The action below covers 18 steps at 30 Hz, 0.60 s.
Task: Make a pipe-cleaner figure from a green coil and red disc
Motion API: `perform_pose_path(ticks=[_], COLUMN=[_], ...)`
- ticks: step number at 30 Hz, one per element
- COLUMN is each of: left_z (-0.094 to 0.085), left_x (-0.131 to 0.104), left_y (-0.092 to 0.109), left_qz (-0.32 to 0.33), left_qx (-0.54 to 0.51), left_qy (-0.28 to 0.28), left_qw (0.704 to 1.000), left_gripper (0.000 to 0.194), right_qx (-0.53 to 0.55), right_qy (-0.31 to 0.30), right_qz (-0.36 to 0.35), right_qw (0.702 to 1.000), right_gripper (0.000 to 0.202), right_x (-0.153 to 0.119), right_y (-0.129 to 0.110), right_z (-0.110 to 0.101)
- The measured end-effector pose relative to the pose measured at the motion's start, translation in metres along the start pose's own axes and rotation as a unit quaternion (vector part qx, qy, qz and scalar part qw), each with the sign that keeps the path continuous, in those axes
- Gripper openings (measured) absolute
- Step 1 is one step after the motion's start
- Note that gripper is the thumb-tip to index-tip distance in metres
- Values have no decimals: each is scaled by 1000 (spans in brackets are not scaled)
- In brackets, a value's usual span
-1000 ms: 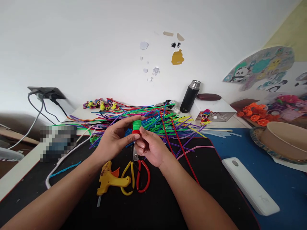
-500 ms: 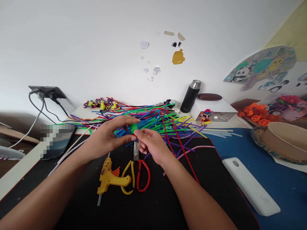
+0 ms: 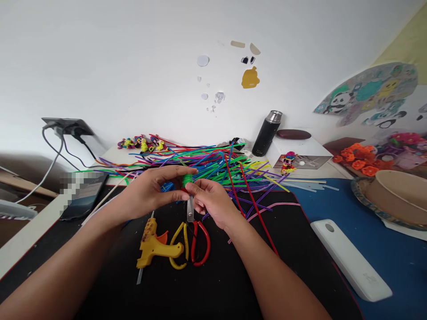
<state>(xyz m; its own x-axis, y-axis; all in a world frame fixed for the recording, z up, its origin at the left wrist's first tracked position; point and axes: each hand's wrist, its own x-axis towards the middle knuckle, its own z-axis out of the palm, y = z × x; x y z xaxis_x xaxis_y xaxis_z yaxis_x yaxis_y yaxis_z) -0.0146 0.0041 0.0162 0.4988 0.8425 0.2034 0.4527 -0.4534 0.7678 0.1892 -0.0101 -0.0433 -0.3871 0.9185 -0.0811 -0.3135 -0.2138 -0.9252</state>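
Observation:
A small green coil of pipe cleaner (image 3: 187,179) is held between my two hands over the middle of the desk. My left hand (image 3: 147,192) curves around it, fingers above and thumb below. From the other side my right hand (image 3: 213,202) pinches its lower end between thumb and forefinger; a touch of red shows there. Directly below lie scissors (image 3: 201,244) with one yellow and one red handle, their blade tips hidden behind my hands. A yellow hot glue gun (image 3: 153,246) rests to their left, a glue stick poking out of its back.
Behind my hands spreads a heap of colored pipe cleaners (image 3: 213,166). Small figures (image 3: 142,143) sit at the back left, another (image 3: 288,163) before a white box (image 3: 313,153). A black thermos (image 3: 267,133) leans there. At right are a white case (image 3: 352,262) and a bowl (image 3: 403,191).
The view has shifted slightly. My hands stay in nearly the same pose, and the green coil has turned a little, its ridges showing more clearly.

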Motion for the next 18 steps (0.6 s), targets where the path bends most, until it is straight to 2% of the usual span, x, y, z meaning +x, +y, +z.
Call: perform_pose_path(ticks=[7, 12, 18], left_z=[8, 18, 23], left_x=[3, 9, 14], left_y=[-2, -10, -17], left_qz=[-47, -79, -67], left_qx=[-143, -261, -362], left_qy=[1, 18, 40], left_qw=[989, 962, 929], left_gripper=[50, 47, 41], right_qx=[20, 37, 41], right_qy=[6, 22, 19], right_qz=[-1, -8, -20], right_qw=[1000, 999, 999], right_gripper=[60, 61, 59], right_x=[1, 2, -1], right_y=[1, 2, -1], right_z=[0, 0, 0])
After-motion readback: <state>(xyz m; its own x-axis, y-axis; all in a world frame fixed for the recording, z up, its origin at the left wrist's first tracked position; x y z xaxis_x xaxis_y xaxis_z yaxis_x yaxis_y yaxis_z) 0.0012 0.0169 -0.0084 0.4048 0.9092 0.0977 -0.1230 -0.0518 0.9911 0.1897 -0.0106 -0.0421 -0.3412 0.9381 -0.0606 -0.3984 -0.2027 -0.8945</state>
